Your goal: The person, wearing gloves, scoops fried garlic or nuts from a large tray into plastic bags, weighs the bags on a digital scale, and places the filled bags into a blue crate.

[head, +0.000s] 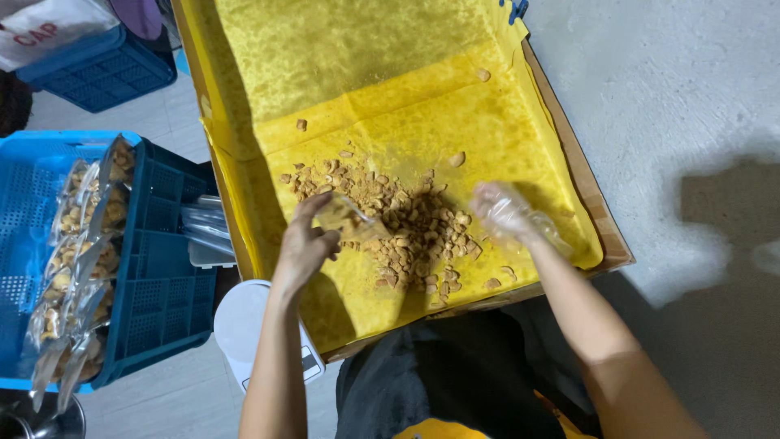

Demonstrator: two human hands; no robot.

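1. Head view, looking straight down: I'm sitting at a big shallow cardboard tray lined with oily yellow paper (455, 106), and there's a loose heap of pale brown cashew-like nuts (406, 223) spread across the lower middle of it.
2. My left hand (307, 240) is bare, and its fingers are closed around a small clear plastic pouch (351, 221). The pouch sits right at the left edge of the nut heap, tilted toward it, touching the nuts.
3. My right hand (505, 213) is wrapped in a thin see-through plastic glove. It's at the right edge of the heap, just above the paper. It's blurred, so I can't tell if it's gripping nuts or hanging loose.
4. A few stray nuts lie apart from the heap, higher up on the paper and near the front edge.
5. Off to my left there's a blue perforated plastic crate (154, 284) with filled clear nut packets (81, 252) standing in a row inside it.
6. Between the crate and the tray, a white kitchen scale (248, 325) sits partly under my left forearm, and some empty clear bags (207, 232) are stacked above it.
7. Grey concrete floor (682, 97) on my right.
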